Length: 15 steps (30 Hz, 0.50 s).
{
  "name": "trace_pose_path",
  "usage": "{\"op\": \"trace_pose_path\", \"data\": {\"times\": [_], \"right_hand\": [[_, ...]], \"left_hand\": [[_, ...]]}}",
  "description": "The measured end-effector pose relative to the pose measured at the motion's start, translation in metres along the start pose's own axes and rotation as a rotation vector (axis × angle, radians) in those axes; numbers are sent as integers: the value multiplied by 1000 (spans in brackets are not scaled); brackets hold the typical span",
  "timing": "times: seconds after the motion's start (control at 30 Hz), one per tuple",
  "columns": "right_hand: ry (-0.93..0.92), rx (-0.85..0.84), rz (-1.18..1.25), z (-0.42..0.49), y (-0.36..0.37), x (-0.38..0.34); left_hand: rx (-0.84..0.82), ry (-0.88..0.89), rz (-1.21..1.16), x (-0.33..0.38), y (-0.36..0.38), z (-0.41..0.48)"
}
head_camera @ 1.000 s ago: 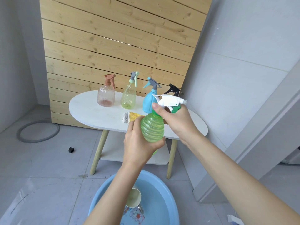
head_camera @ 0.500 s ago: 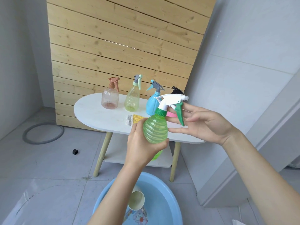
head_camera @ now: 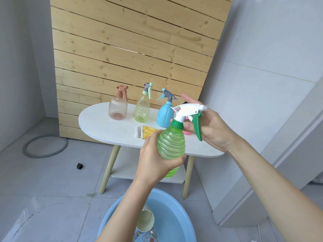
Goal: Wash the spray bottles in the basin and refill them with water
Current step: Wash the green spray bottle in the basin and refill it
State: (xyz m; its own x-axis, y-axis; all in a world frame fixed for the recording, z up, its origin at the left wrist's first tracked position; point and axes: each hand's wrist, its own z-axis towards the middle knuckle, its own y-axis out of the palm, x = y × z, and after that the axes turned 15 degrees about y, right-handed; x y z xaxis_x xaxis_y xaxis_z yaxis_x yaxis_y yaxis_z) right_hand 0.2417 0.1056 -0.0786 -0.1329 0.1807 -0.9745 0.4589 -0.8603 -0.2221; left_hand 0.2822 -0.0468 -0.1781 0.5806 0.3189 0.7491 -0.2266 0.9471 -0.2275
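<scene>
My left hand (head_camera: pixel 153 159) grips the ribbed body of a green translucent spray bottle (head_camera: pixel 171 145), held upright in the air above the blue basin (head_camera: pixel 183 212). The bottle's white spray head (head_camera: pixel 188 109) has a green trigger. My right hand (head_camera: pixel 213 128) is cupped behind that head, fingers fairly straight, thumb touching the green collar. On the white oval table (head_camera: pixel 97 123) stand a pink ribbed bottle (head_camera: pixel 118 109), a yellow-green bottle (head_camera: pixel 142 109) and a blue bottle (head_camera: pixel 164 116).
A yellow and grey cloth (head_camera: pixel 146 131) lies on the table near its front edge. A cream cup (head_camera: pixel 145 222) sits in the basin's water. A grey ring (head_camera: pixel 45 145) and a small black block (head_camera: pixel 79 166) lie on the floor at left. A wall corner stands right.
My right hand let go of the spray head, opened beside it, and has now come back against the head and collar. The bottle stayed in my left hand.
</scene>
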Motion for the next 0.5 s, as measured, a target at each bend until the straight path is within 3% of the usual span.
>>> {"op": "trace_pose_path", "data": {"times": [0.3, 0.5], "right_hand": [[-72, 175, -135, 2, 21, -6], [-170, 420, -311, 9, 35, 8]], "left_hand": [[72, -26, 19, 2, 3, 0], [81, -34, 49, 2, 8, 0]]}}
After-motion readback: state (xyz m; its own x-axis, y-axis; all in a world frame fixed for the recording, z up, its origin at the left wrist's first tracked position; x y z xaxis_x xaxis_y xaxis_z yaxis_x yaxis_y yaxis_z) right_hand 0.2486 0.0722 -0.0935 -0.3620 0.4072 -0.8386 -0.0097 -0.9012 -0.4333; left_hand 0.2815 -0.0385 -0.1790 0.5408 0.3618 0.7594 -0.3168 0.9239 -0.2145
